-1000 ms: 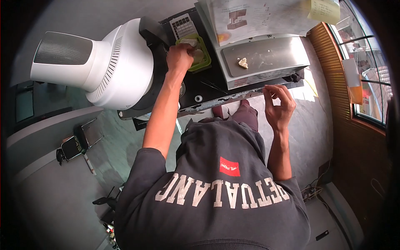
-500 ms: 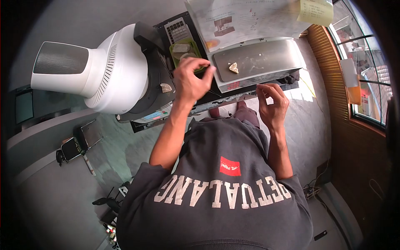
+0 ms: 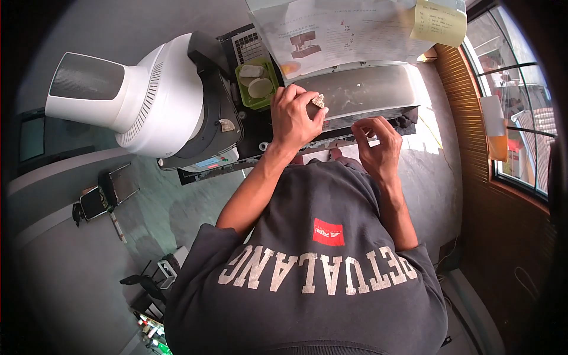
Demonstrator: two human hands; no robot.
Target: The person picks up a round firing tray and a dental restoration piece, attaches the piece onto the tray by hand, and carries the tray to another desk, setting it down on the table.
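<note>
My left hand [image 3: 296, 118] is over the left end of a grey metal-topped box [image 3: 378, 83]. Its thumb and fingertips close around a small, pale, speckled wedge-shaped piece [image 3: 318, 100]; the hand partly covers the box's edge. My right hand [image 3: 380, 147] hovers just off the box's front side, its fingers curled and thumb bent toward them, with nothing visible in it. Left of my left hand lies a green tray [image 3: 255, 104] with several pale pieces in it. Another small pale fragment [image 3: 227, 125] rests on the dark base of a large white machine [image 3: 163, 97].
Printed sheets [image 3: 343, 35] with a yellow note [image 3: 439, 25] stand behind the box. A keyboard [image 3: 246, 47] lies beyond the tray. Dark cloth [image 3: 405, 118] hangs at the box's right end. To the right is a window [image 3: 515, 100] above a slatted wooden wall.
My left hand has moved right and slightly down, from beside the green tray to the speckled piece, closing its fingers around it. The view has shifted slightly. My right hand keeps its curled pose.
</note>
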